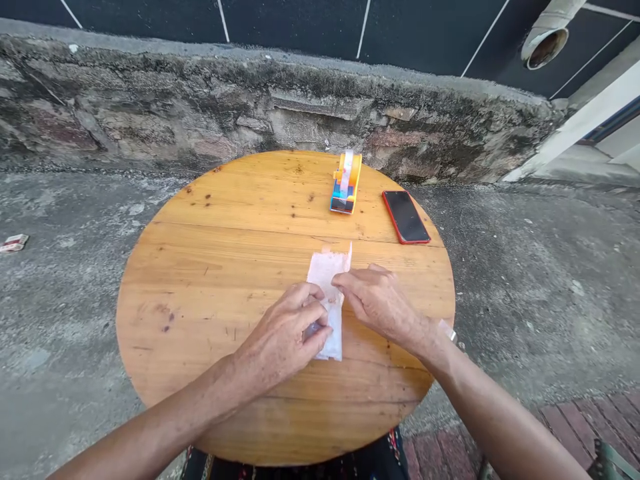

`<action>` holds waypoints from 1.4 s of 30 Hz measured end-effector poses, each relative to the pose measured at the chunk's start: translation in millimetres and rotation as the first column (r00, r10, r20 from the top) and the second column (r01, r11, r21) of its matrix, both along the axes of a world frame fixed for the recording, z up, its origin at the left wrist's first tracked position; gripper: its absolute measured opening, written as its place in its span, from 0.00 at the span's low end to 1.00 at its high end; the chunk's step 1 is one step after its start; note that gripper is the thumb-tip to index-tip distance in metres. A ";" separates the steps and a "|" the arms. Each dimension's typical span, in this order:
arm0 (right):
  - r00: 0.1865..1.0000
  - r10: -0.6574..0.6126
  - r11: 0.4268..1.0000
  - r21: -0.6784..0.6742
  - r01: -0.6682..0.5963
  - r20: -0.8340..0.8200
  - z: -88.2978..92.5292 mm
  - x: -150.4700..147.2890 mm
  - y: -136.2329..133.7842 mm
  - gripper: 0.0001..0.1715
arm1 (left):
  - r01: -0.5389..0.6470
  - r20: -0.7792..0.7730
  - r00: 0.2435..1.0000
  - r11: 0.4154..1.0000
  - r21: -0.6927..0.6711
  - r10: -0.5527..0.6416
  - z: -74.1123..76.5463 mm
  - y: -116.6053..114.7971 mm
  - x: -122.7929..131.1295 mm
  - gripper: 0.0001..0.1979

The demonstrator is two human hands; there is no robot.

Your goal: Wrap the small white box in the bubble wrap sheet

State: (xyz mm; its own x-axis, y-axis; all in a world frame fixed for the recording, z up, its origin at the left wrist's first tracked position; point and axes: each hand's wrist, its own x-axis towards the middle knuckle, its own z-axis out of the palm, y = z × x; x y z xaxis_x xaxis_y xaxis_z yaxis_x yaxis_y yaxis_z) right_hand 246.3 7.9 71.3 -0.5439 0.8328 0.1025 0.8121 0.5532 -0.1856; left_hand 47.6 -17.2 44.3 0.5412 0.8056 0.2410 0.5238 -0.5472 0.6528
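A narrow, folded whitish sheet point(327, 267), thin and slightly see-through, lies lengthwise on the round wooden table point(200, 280). I cannot tell whether it is plastic wrap or tissue. Over its lower left side, my left hand point(290, 323) curls with bent fingers, holding it against the tabletop. At the right edge, the fingertips of my right hand point(377, 300) are pinched together on the sheet. A thin strip of its edge stands up just beyond those fingers. Parts of the sheet are hidden beneath both hands.
An orange and blue tape dispenser point(346, 181) stands near the table's far edge. To its right lies a phone point(407, 217) with a red case. Behind the table runs a low stone wall point(200, 120), with a pipe point(547, 43) above right. A small packet point(14, 243) lies on the ground.
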 end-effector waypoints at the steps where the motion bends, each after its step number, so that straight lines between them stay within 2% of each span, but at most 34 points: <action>1: 1.000 0.004 1.000 0.010 -0.004 -0.011 -1.7 0.1 -0.5 0.14 | 0.008 0.010 1.000 1.000 0.005 -0.008 -0.2 0.5 0.1 0.05; 7: 0.997 0.041 0.997 0.071 -0.037 -0.066 -9.0 -1.2 -2.2 0.14 | 0.027 0.031 0.999 0.999 -0.025 -0.026 0.3 2.8 1.5 0.05; 13: 0.994 0.100 0.991 0.091 -0.097 -0.037 -14.7 -5.9 3.8 0.11 | 0.032 0.058 0.998 0.999 -0.035 -0.030 1.9 2.7 2.5 0.06; 19: 0.981 0.170 0.985 0.038 -0.167 -0.090 -23.3 -9.9 14.9 0.13 | -0.012 0.083 0.996 0.998 -0.060 0.017 0.1 -0.2 2.4 0.06; 25: 0.971 0.155 0.987 -0.011 -0.160 -0.179 -30.3 -9.9 16.9 0.15 | -0.056 0.065 0.996 0.998 0.009 0.056 -0.3 -2.0 2.5 0.05; 34: 0.954 0.131 0.989 -0.026 -0.144 -0.270 -31.3 -5.7 14.7 0.13 | -0.094 0.097 0.991 0.995 0.017 0.092 -3.1 -7.0 3.2 0.05; 42: 0.954 0.160 0.977 -0.094 -0.189 -0.253 -27.5 -8.0 14.5 0.13 | -0.124 0.097 0.988 0.991 0.042 0.120 -7.2 -10.6 3.3 0.05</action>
State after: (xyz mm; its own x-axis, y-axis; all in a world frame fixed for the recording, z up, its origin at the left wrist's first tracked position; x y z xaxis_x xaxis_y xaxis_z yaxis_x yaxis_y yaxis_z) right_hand 238.3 22.4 43.8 -0.6525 0.7412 0.1576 0.6275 0.6451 -0.4360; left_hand 50.9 -27.8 37.2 0.4126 0.8506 0.3260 0.5257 -0.5146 0.6773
